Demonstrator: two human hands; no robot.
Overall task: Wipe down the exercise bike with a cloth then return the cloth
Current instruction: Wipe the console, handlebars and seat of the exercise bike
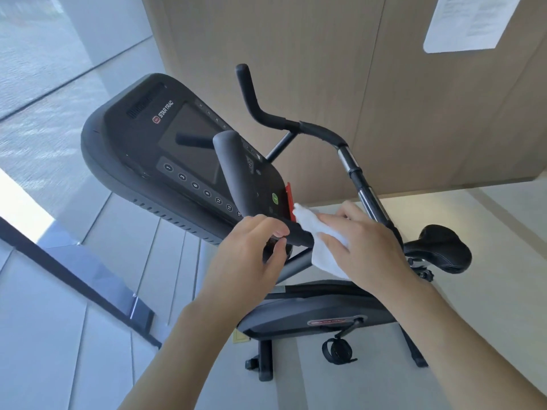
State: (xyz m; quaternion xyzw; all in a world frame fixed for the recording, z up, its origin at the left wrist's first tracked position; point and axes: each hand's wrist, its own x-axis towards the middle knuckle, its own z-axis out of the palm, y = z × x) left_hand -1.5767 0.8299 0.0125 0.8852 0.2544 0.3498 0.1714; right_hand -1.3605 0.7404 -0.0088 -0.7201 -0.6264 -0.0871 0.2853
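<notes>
A black exercise bike (310,312) stands below me, with its console (165,149) tilted toward me and its saddle (441,247) at the right. My left hand (251,255) grips the near handlebar (299,233) beside the console, fingers curled over the bar. My right hand (367,244) holds a white cloth (316,232) wrapped round the same bar, just right of the left hand. Part of the cloth is hidden under my right palm.
A tan wood-panel wall (325,69) rises behind the bike, with a white notice (470,22) at the top right. A glass wall with a dark floor rail (77,279) runs along the left. The far handlebar (254,105) sticks up behind the console.
</notes>
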